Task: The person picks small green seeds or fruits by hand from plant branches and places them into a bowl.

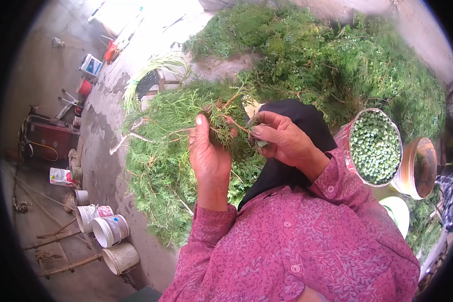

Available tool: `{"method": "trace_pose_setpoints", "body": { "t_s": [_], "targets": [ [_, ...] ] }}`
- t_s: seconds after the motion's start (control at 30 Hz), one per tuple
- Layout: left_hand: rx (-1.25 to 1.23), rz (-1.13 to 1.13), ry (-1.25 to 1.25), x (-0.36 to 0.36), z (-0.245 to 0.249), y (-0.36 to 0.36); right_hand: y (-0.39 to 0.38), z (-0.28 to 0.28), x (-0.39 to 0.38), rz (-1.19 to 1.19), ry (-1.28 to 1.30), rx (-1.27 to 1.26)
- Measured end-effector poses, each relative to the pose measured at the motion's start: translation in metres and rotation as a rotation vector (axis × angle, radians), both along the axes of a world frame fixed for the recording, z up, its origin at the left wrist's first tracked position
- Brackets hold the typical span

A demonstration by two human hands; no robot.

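Observation:
A green, scaly-leaved branch with brown woody stems [191,106] is gripped in my left hand [210,156], the thumb pointing up against the stems. My right hand [289,138] is closed, thumb and fingers pinched at the branch's right end; small dark green bits show at its fingertips. Both hands are held close together above my lap and the dark cloth [299,113]. To the right stands a bucket [343,138] filled with small pale green cones or berries [375,146].
Cut greenery [317,55] is heaped behind and under my hands. A second, tan bucket [422,168] stands at the right, near a pale green rim [396,214]. On the left are white buckets [110,231], a wooden ladder [63,239], a dark red box [48,141] and a red pot [85,87].

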State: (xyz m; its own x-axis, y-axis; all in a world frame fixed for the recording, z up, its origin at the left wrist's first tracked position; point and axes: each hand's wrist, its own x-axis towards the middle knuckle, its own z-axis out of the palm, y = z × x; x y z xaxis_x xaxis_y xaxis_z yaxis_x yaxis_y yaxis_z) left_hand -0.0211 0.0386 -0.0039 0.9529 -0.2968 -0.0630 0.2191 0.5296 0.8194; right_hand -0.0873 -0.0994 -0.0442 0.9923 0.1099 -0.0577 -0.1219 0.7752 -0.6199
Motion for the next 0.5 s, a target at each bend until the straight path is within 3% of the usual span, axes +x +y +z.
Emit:
{"method": "trace_pose_setpoints", "body": {
  "t_s": [0.1, 0.43, 0.5],
  "targets": [
    [-0.041, -0.001, 0.017, 0.0, 0.002, 0.0, 0.005, 0.019, -0.006, -0.023, 0.171, 0.074],
    [-0.019, -0.072, 0.057, -0.002, 0.007, -0.001, 0.01, -0.006, 0.0, -0.081, 0.11, 0.144],
    [-0.16, -0.153, 0.165, 0.004, 0.003, 0.005, 0.011, -0.015, 0.003, -0.055, 0.109, 0.131]
  ]
}}
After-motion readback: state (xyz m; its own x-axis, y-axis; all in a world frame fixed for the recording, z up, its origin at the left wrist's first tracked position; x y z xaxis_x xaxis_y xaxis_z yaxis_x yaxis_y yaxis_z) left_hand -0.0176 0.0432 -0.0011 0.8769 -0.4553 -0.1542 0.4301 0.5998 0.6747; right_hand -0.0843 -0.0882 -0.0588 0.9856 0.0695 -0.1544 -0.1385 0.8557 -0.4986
